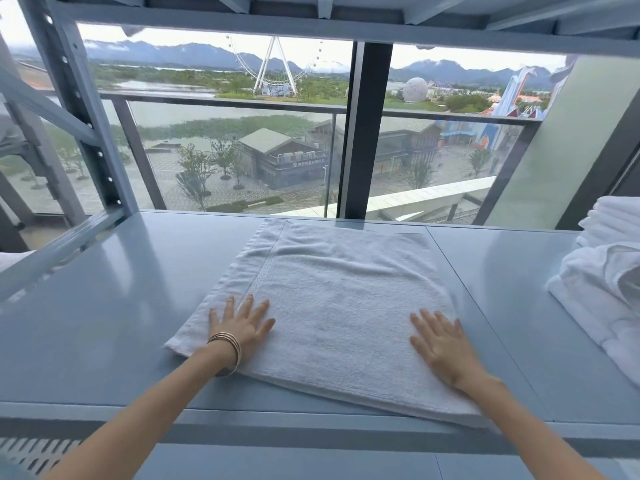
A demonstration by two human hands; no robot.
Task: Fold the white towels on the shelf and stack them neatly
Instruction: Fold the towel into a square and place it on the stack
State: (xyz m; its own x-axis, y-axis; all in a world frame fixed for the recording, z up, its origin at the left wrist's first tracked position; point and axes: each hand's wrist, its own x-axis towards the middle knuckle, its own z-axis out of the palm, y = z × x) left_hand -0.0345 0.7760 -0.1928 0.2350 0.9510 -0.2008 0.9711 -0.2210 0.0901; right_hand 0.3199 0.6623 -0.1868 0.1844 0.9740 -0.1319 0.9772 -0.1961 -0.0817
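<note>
Towel stack [613, 220] and loose towels [602, 292] cut off by right edge (extent unclear).

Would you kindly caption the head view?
Both hands, left hand and right hand, press flat a folded white towel.

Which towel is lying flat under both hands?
The middle towel. The left hand and right hand press it flat; the other towels sit bunched at the right.

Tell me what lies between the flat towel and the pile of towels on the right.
Only bare shelf, with a panel seam running through it, separates the flat towel from the pile in the head view.
</note>
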